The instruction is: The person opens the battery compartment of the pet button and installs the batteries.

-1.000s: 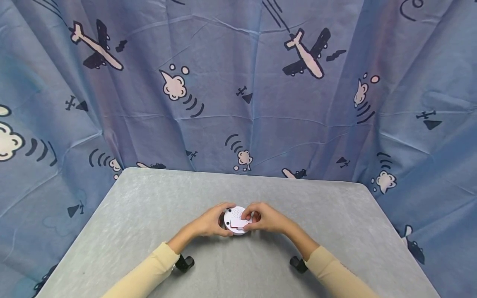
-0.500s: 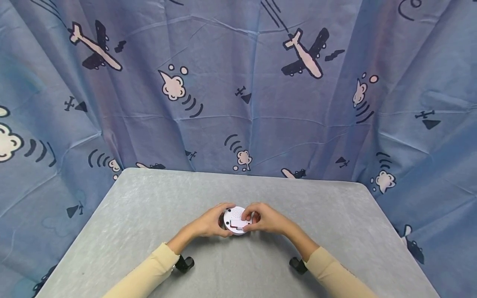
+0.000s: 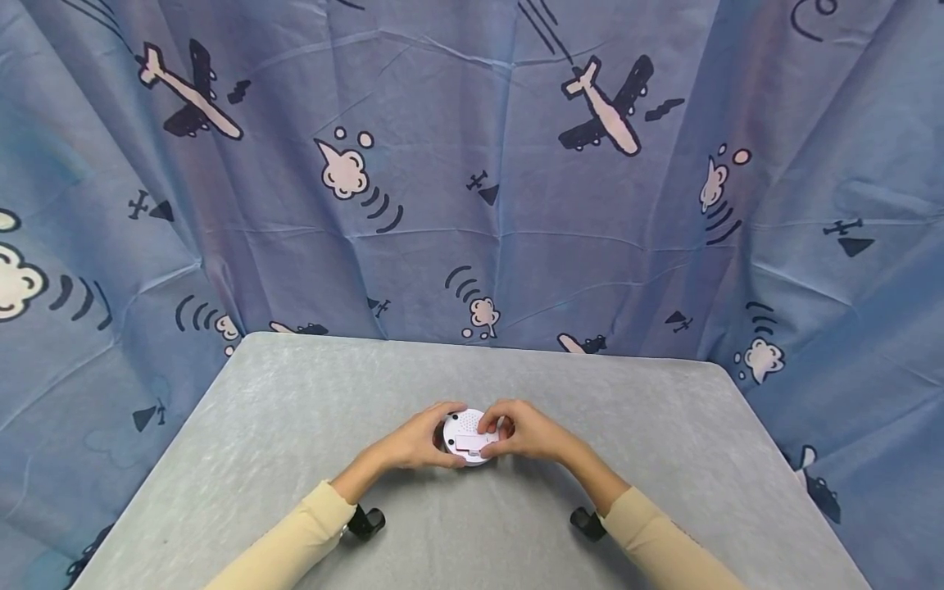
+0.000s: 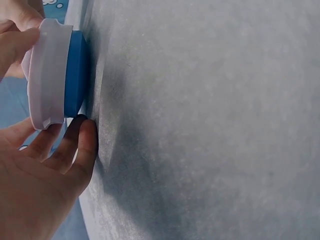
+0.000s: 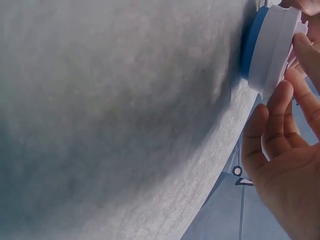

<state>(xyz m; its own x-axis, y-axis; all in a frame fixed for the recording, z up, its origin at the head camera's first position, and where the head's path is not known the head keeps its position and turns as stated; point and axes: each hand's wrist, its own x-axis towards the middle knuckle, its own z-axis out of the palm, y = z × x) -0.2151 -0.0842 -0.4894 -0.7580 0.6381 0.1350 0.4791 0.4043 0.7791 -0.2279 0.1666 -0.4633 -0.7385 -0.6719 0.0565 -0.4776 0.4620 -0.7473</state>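
Observation:
A small round white device [image 3: 465, 424] lies back side up on the grey table, its back showing a patch of small holes and dark round dots. Its lower part is blue, seen in the left wrist view as a blue base [image 4: 75, 75] and also in the right wrist view [image 5: 253, 45]. My left hand [image 3: 416, 439] holds the device by its left side, thumb and fingers spread around the rim. With thumb and fingertips, my right hand [image 3: 529, 432] pinches a flat white battery cover [image 3: 470, 442] over a rectangular recess in the back. A little red shows at the recess edge.
The grey table [image 3: 332, 373] extends around both hands. Behind it hangs a blue curtain [image 3: 413, 205] printed with airplanes and clouds. Black wrist-worn camera parts [image 3: 366, 522] stick out below the forearms.
The battery cover has shifted slightly over the recess, and less red shows along its edge. My left thumb has moved slightly right along the rim. The device stays in place.

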